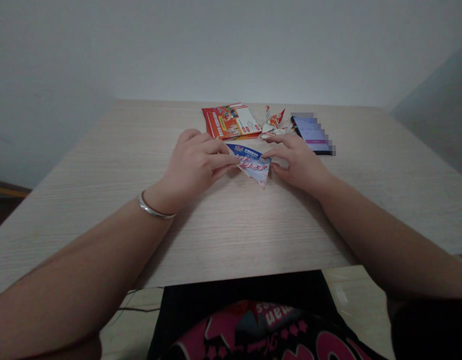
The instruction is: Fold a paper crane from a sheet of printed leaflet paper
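A folded sheet of printed paper point(253, 165), blue and white with red lettering, lies between my hands as a triangle with one corner toward me. My left hand point(203, 162) pinches its left side, thumb and fingers together at the edge. At the right edge, my right hand point(296, 162) has thumb and index finger closed on the paper, while its other fingers reach out above. Part of the paper's left end is hidden under my left fingers. A silver bangle point(154, 209) circles my left wrist.
Behind the paper lies a stack of red and white printed leaflets point(231, 122). Beside it stands a folded paper figure point(274, 122), red and white. A phone point(313, 137) with a lit screen lies to the right. The pale wooden table point(231, 240) meets a wall at the back.
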`<move>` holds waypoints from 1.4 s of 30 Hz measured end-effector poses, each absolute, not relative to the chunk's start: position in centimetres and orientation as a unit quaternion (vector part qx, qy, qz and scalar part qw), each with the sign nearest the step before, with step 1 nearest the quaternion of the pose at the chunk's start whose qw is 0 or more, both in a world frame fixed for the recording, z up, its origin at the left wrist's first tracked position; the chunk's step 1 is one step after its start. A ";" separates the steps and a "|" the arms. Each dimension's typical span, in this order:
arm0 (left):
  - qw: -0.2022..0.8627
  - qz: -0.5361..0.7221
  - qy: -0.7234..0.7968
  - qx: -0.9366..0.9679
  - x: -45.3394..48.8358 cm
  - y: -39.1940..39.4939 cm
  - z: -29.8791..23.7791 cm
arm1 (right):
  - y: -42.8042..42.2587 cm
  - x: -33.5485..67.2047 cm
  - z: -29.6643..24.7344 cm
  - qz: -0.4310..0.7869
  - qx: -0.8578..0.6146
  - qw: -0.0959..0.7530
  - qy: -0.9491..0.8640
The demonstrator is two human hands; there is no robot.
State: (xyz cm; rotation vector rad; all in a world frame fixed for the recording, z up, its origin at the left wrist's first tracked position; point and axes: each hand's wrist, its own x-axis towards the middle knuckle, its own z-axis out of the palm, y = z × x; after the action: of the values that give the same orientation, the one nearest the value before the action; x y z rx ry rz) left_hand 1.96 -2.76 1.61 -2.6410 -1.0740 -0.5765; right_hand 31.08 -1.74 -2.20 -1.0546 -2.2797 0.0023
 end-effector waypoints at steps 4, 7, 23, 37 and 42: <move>0.100 -0.234 -0.362 -0.897 1.6 -2.6 1.6 | -1.8 31.3 -2.2 0.003 -0.397 0.298 -0.868; 0.068 -0.253 -0.365 -0.893 1.7 -2.5 1.7 | -1.8 31.3 -2.1 0.004 -0.401 0.291 -0.869; -0.087 -0.205 -0.471 -0.853 1.6 -1.1 -0.5 | -2.3 30.8 -1.1 -0.001 -0.321 0.251 -0.913; 0.001 -0.113 -0.359 -0.927 1.4 -1.5 -1.7 | -3.6 29.6 0.1 0.110 -0.344 0.142 -0.921; -0.002 -0.086 -0.325 -0.942 2.1 -1.9 -0.3 | -4.0 29.6 1.2 0.121 -0.411 0.096 -0.898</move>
State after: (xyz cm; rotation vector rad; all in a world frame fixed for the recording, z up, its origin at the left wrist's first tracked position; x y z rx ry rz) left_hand 2.07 -1.90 -0.25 -2.9622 -1.0227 -0.2721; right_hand 29.64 -3.98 1.22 -1.2183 -2.6623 0.3580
